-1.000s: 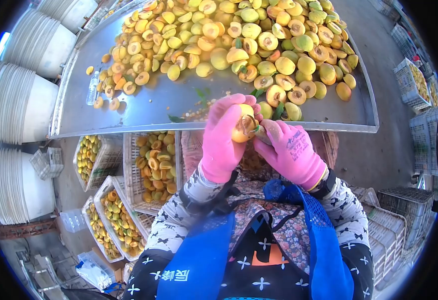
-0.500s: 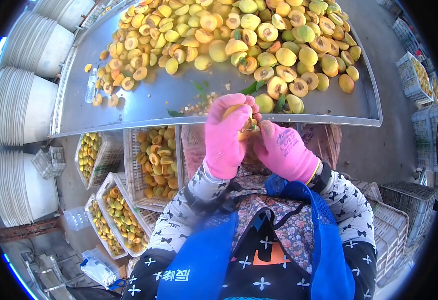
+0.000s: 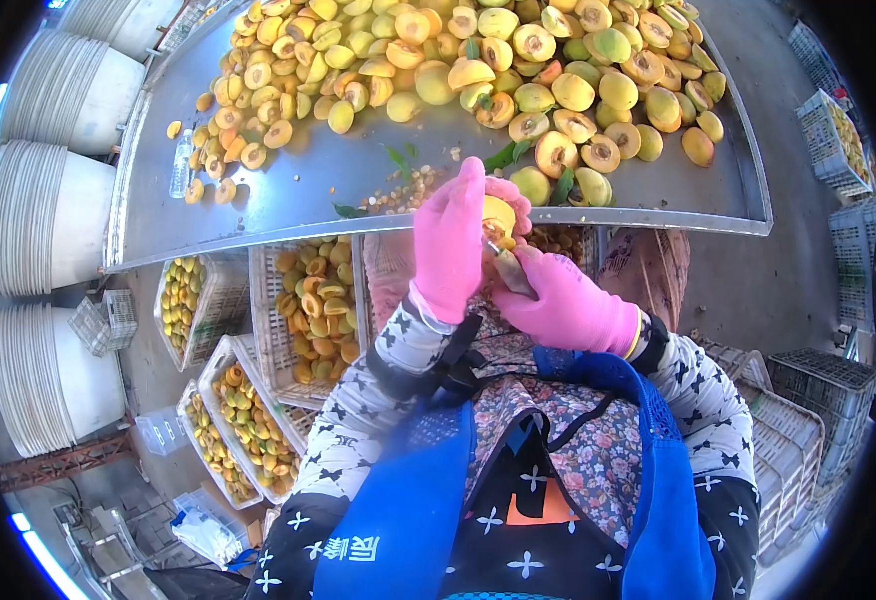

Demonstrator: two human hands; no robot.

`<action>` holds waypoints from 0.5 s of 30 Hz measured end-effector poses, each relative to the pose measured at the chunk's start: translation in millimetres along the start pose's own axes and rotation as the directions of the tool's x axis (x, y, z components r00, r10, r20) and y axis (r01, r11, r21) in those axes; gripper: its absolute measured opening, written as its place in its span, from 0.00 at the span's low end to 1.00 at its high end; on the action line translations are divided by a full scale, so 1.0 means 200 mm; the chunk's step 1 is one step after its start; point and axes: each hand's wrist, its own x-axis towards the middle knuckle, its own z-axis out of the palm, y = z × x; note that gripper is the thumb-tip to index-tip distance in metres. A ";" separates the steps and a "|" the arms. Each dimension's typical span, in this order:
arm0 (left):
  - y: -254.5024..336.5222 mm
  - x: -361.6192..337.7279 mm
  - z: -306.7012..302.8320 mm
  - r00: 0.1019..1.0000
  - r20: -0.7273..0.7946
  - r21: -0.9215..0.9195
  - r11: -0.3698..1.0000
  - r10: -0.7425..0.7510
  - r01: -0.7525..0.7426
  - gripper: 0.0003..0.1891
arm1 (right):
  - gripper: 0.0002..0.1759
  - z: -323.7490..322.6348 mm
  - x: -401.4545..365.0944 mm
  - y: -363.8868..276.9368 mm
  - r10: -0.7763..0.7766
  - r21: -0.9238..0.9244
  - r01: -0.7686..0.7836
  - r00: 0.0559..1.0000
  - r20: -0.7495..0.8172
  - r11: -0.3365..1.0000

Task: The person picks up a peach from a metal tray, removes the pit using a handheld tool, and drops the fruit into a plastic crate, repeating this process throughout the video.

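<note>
My left hand (image 3: pixel 448 247), in a pink glove, is closed around a yellow peach half (image 3: pixel 499 214) just over the table's near edge. The cut side of the fruit faces me. In my pink-gloved right hand (image 3: pixel 576 305) is a small pitting knife (image 3: pixel 514 272) with a short handle, its metal tip against the fruit. Beyond my hands, a heap of halved peaches (image 3: pixel 438 80) lies on the metal table (image 3: pixel 288 215). Small loose pits (image 3: pixel 420 188) and green leaves are scattered near the left hand.
Crates of peach halves (image 3: pixel 316 310) stand below the table on the left, with more crates (image 3: pixel 248 420) lower down. A plastic bottle (image 3: pixel 181 165) lies at the table's left. Stacked white tubs (image 3: pixel 33 215) line the far left. Stacked crates (image 3: pixel 783 430) stand at right.
My left hand has turned, with its fingers now pointing up beside the peach half. My right hand has rotated and lowered slightly, bringing the pitting knife into view against the fruit.
</note>
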 end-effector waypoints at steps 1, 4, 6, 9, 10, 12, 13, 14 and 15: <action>0.00 0.00 -0.01 0.997 0.032 -0.023 0.997 -0.066 0.067 0.26 | 0.11 -0.03 0.00 -0.05 0.109 0.154 -0.128 0.986 0.128 0.980; 0.04 0.00 -0.04 0.969 0.240 0.062 0.997 -0.057 0.043 0.26 | 0.09 -0.13 -0.02 -0.13 0.244 0.463 -0.482 0.841 0.483 0.744; 0.02 0.03 -0.07 0.942 0.328 0.090 0.995 -0.067 0.040 0.26 | 0.07 -0.13 -0.02 -0.11 0.230 0.503 -0.500 0.832 0.504 0.705; -0.02 0.04 -0.10 0.933 0.346 0.170 0.985 -0.097 0.040 0.27 | 0.07 -0.12 -0.03 -0.02 0.241 0.531 -0.546 0.809 0.537 0.648; -0.03 0.03 -0.10 0.943 0.322 0.216 0.976 -0.080 0.009 0.28 | 0.07 -0.12 -0.03 -0.01 0.240 0.540 -0.563 0.798 0.553 0.625; -0.05 0.00 -0.10 0.971 0.236 0.381 0.914 0.048 -0.138 0.28 | 0.07 -0.10 -0.03 0.02 0.229 0.576 -0.594 0.780 0.582 0.561; -0.07 -0.02 -0.11 0.967 0.192 0.500 0.831 0.168 -0.244 0.28 | 0.07 -0.10 -0.03 0.03 0.218 0.602 -0.603 0.778 0.589 0.524; -0.09 -0.02 -0.11 0.943 0.165 0.612 0.719 0.290 -0.328 0.27 | 0.08 -0.09 -0.03 0.04 0.209 0.625 -0.611 0.776 0.595 0.486; -0.07 -0.03 -0.10 0.982 0.075 0.553 0.812 0.174 -0.186 0.25 | 0.08 -0.10 -0.03 0.03 0.224 0.583 -0.599 0.778 0.587 0.549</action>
